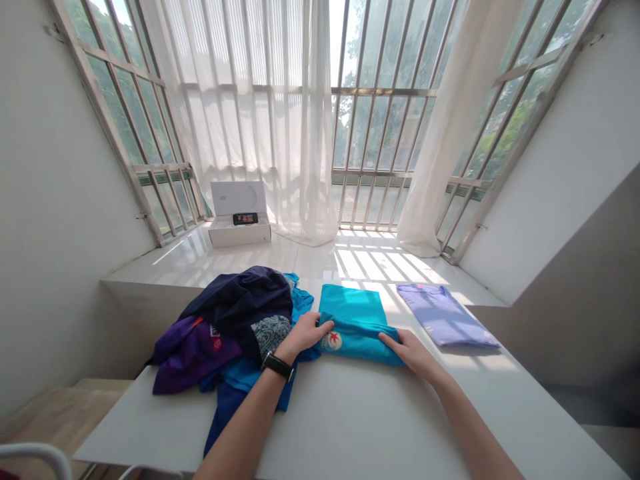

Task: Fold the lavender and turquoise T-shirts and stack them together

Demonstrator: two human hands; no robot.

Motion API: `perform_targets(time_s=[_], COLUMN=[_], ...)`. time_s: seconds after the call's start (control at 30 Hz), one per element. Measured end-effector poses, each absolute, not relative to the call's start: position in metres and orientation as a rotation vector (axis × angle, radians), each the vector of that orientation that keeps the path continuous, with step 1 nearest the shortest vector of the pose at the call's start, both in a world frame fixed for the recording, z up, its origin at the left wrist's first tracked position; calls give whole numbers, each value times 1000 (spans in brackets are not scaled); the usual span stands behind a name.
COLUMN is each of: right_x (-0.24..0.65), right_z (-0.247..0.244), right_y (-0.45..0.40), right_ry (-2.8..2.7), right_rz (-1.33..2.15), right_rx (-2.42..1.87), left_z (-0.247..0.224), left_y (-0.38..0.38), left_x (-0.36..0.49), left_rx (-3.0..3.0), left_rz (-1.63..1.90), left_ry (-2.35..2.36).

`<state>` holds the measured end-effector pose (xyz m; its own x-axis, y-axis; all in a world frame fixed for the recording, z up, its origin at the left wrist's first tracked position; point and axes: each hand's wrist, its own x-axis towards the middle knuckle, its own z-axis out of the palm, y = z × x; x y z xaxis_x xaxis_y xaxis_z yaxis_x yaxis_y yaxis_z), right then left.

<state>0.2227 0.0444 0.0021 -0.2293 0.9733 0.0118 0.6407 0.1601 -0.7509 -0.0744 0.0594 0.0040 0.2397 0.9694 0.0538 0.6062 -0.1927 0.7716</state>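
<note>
the left hand [305,335], with a black wristwatch [277,365] on its wrist, lies on the near left end of a folded teal t-shirt [353,327], just beside a small round print [331,341] with a red star-like mark. the right hand [411,353] lies on the shirt's right end, so the two hands sit well apart with the shirt between them. on each hand the fingers [393,340] lie close together over the cloth. neither hand shows a clear clamp, and i cannot tell if any fingertips are pinching or tucked under the fold.

the shirt lies on a white table [350,427], its far half flat and its near part doubled over. to its left, touching it, is a heap of clothes: a navy garment [235,300], a purple garment [193,357] with small printed marks, a paisley-patterned piece [270,332] and a blue garment [250,381] (the folds hide most of their shapes, so their kinds are hard to make out). a folded lilac t-shirt [445,315] lies to the right, apart from the teal one.

farther off, on a glossy white ledge [200,260], stands an open white box [239,230] holding a small dark device [245,219], too small to identify.
</note>
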Motion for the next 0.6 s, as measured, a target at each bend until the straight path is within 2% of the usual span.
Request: perform_targets(time_s=[0.27, 0.6], right_x=[224, 226], right_z=[-2, 1], right_y=[42, 40], right_ry=[-1905, -1886], right_rz=[654, 655], right_rx=[-1750, -1767], left_z=[-5, 3], left_y=[61, 54], left_x=[-69, -66], left_rx=[2000, 2051], left_rz=[757, 584], left_ry=[1651, 1830])
